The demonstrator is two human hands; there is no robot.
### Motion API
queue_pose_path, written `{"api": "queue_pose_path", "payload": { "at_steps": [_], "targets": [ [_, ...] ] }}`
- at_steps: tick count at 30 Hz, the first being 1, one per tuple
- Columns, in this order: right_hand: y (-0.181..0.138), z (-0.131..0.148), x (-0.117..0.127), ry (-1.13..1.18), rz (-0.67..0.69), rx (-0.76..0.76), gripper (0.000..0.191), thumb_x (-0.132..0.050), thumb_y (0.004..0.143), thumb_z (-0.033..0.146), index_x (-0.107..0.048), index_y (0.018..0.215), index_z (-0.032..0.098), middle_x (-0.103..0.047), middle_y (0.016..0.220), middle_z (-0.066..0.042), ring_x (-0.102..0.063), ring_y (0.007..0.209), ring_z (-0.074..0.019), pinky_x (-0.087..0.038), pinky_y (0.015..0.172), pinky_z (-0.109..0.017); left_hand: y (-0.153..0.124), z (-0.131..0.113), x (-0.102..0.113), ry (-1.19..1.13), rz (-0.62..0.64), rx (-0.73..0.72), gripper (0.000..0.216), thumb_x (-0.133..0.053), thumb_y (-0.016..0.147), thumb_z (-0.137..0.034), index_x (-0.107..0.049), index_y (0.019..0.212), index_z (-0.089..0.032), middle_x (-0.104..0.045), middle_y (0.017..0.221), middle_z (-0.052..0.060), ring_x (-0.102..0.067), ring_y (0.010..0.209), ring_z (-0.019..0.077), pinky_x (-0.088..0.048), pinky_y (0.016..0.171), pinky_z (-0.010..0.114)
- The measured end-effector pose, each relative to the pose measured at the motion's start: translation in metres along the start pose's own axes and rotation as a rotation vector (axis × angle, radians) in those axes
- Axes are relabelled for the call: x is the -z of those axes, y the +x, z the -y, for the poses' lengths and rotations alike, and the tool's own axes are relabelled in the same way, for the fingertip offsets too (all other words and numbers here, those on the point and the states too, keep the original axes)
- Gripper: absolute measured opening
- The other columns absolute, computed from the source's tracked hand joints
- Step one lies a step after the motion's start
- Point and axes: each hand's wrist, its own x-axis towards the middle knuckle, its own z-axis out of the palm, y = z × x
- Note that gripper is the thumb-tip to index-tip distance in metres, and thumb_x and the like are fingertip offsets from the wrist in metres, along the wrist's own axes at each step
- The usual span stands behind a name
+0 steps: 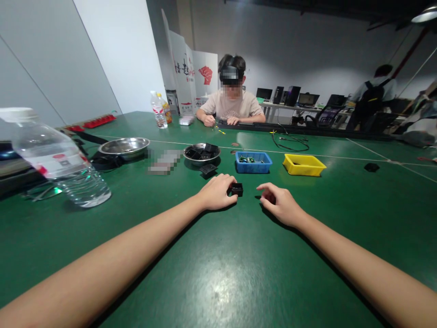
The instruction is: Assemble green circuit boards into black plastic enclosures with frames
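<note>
My left hand (219, 193) is closed around a small open-topped black plastic box (236, 189) on the green table, with the thumb at its near side and the fingers at its far left. To the right of the box, my right hand (278, 202) hovers low or rests on the table, I cannot tell which; its thumb and forefinger are apart and hold nothing. Beyond my left hand lies another black plastic piece (208, 171). A metal bowl (202, 161) behind it holds several black pieces. A blue bin (253, 167) contains small green and silvery parts.
A yellow bin (304, 169) stands right of the blue one. Far right lies a black piece (371, 167). At left are a large water bottle (64, 159) and a metal dish (124, 146). A person (233, 100) sits across the table (218, 273); a black cable (290, 142) lies near them.
</note>
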Motion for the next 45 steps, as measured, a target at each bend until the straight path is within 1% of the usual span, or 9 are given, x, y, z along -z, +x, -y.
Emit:
{"api": "queue_pose_path", "payload": {
  "at_steps": [9, 13, 16, 20, 28, 33, 38, 42, 45],
  "targets": [
    [0.025, -0.027, -0.005, -0.181, -0.171, -0.098, 0.05, -0.054, 0.082, 0.02, -0.05, 0.131, 0.018, -0.064, 0.077, -0.001, -0.06, 0.07, -0.019, -0.046, 0.071, -0.031, -0.002, -0.003, 0.003, 0.051, 0.042, -0.013, 0.03, -0.061, 0.083, -0.04, -0.059, 0.103, -0.018, -0.065, 0.1, 0.009, -0.059, 0.095, 0.0265, -0.048, 0.086, 0.04],
    [0.053, -0.042, -0.005, -0.272, -0.21, -0.14, 0.047, -0.056, 0.082, 0.021, -0.054, 0.129, 0.022, -0.067, 0.083, -0.004, -0.061, 0.073, -0.0213, -0.048, 0.074, -0.034, -0.001, -0.002, 0.003, 0.073, 0.056, -0.02, 0.027, -0.059, 0.086, -0.041, -0.059, 0.101, -0.019, -0.064, 0.1, 0.008, -0.059, 0.094, 0.026, -0.047, 0.085, 0.039],
    [0.072, -0.05, -0.003, -0.223, -0.308, -0.177, 0.04, -0.063, 0.08, 0.023, -0.061, 0.12, 0.022, -0.071, 0.087, -0.006, -0.062, 0.079, -0.0232, -0.048, 0.078, -0.035, -0.002, -0.002, 0.003, 0.08, 0.056, -0.015, 0.027, -0.059, 0.085, -0.04, -0.058, 0.101, -0.018, -0.064, 0.1, 0.008, -0.059, 0.094, 0.026, -0.047, 0.086, 0.039],
    [0.082, -0.055, 0.001, -0.174, -0.342, -0.194, 0.028, -0.065, 0.08, 0.029, -0.066, 0.107, 0.022, -0.072, 0.084, -0.006, -0.063, 0.073, -0.0215, -0.049, 0.072, -0.032, -0.003, -0.002, 0.005, 0.108, 0.036, -0.022, 0.026, -0.059, 0.083, -0.038, -0.058, 0.1, -0.018, -0.063, 0.099, 0.009, -0.058, 0.095, 0.0265, -0.047, 0.087, 0.04],
    [0.049, -0.044, 0.012, -0.015, -0.338, -0.252, 0.031, -0.06, 0.082, 0.045, -0.071, 0.091, 0.017, -0.069, 0.062, -0.004, -0.064, 0.053, -0.0199, -0.049, 0.052, -0.03, -0.004, 0.005, 0.004, 0.167, -0.029, -0.002, 0.026, -0.056, 0.082, -0.036, -0.059, 0.098, -0.016, -0.063, 0.094, 0.011, -0.058, 0.089, 0.0281, -0.048, 0.085, 0.043],
    [0.011, -0.035, 0.018, 0.228, -0.363, -0.321, 0.027, -0.069, 0.073, 0.04, -0.072, 0.085, 0.016, -0.07, 0.059, -0.004, -0.067, 0.053, -0.0193, -0.053, 0.053, -0.029, -0.004, 0.002, 0.007, 0.197, -0.047, -0.012, 0.031, -0.056, 0.082, -0.035, -0.057, 0.104, -0.014, -0.064, 0.099, 0.012, -0.058, 0.093, 0.0289, -0.047, 0.086, 0.043],
    [-0.013, -0.024, 0.024, 0.285, -0.329, -0.345, 0.028, -0.072, 0.071, 0.04, -0.072, 0.082, 0.014, -0.07, 0.057, -0.004, -0.066, 0.049, -0.0184, -0.051, 0.049, -0.027, -0.004, -0.006, 0.01, 0.188, -0.175, -0.148, 0.04, -0.058, 0.085, -0.035, -0.054, 0.118, -0.014, -0.06, 0.112, 0.013, -0.056, 0.101, 0.0284, -0.047, 0.088, 0.042],
    [-0.016, -0.018, 0.025, 0.312, -0.294, -0.351, 0.027, -0.073, 0.071, 0.04, -0.071, 0.082, 0.014, -0.069, 0.055, -0.003, -0.065, 0.047, -0.0175, -0.05, 0.046, -0.026, -0.004, -0.013, 0.008, 0.197, -0.207, -0.3, 0.036, -0.053, 0.093, -0.032, -0.055, 0.125, -0.016, -0.058, 0.121, 0.015, -0.055, 0.105, 0.027, -0.048, 0.089, 0.041],
    [-0.015, -0.017, 0.024, 0.35, -0.268, -0.36, 0.026, -0.073, 0.071, 0.039, -0.07, 0.078, 0.015, -0.068, 0.055, -0.003, -0.065, 0.046, -0.0165, -0.051, 0.046, -0.025, -0.003, -0.016, 0.005, 0.217, -0.215, -0.346, 0.033, -0.054, 0.094, -0.027, -0.057, 0.125, -0.019, -0.057, 0.125, 0.015, -0.055, 0.108, 0.0271, -0.049, 0.088, 0.041]
  ]
}}
